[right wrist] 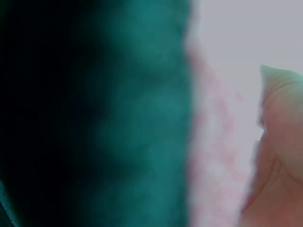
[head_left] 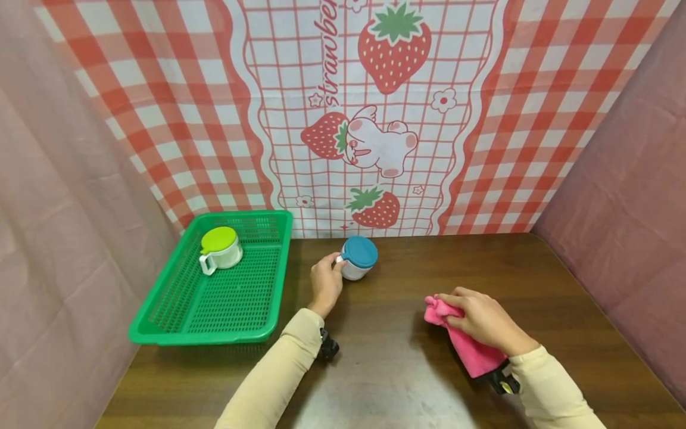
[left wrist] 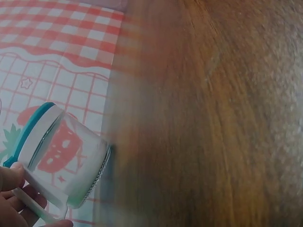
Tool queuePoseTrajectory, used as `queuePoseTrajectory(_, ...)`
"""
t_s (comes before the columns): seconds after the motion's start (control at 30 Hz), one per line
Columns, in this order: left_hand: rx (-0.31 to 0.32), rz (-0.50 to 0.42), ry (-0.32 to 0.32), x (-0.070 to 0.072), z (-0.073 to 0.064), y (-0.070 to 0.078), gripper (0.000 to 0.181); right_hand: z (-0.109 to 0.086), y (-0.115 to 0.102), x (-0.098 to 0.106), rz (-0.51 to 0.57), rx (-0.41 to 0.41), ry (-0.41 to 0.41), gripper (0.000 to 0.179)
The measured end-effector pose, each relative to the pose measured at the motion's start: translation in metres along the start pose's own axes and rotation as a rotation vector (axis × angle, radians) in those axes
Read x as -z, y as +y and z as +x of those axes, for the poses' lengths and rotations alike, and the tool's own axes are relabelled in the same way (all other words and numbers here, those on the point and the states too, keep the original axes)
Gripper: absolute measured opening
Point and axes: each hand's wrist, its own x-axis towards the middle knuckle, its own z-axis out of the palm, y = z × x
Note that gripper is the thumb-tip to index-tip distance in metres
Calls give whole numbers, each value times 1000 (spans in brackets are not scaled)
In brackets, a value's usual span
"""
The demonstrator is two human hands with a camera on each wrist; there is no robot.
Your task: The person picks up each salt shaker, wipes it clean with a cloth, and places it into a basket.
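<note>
My left hand (head_left: 326,285) grips the white handle of a clear container with a blue lid (head_left: 359,252) near the back of the table. In the left wrist view the container (left wrist: 71,158) shows transparent walls, and the fingers (left wrist: 12,179) curl at its handle. My right hand (head_left: 485,319) holds a bunched pink cloth (head_left: 474,351) on the right side, its lower end hanging toward the wrist. Most of the right wrist view is blocked by a blurred dark and teal surface, with part of the right hand (right wrist: 284,137) at its edge.
On the left stands a green plastic basket (head_left: 286,262). Inside it sits a similar container with a lime-green lid (head_left: 218,239), its handle facing forward. A strawberry-print cloth (head_left: 461,149) hangs behind the brown wooden table (head_left: 396,369), with pink curtains (head_left: 621,179) at both sides.
</note>
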Motion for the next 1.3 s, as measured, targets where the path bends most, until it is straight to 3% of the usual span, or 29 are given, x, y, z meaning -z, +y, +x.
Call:
queuePoseTrajectory(0.17,33,-23,-10,1,0,0,21,1,1,-1,0,13,11,41)
queuePoseTrajectory(0.5,210,-66,-69,2,-3,0,24,2,0,-1,-6,0,11,40)
queuePoseTrajectory(0.97,261,-148,-111,3,-13,9,22,4,0,-2,-3,1,77,38)
queuePoseTrajectory(1.3,278,-171,-168,0,-25,15,23,7,-6,-3,26,-27,63,38)
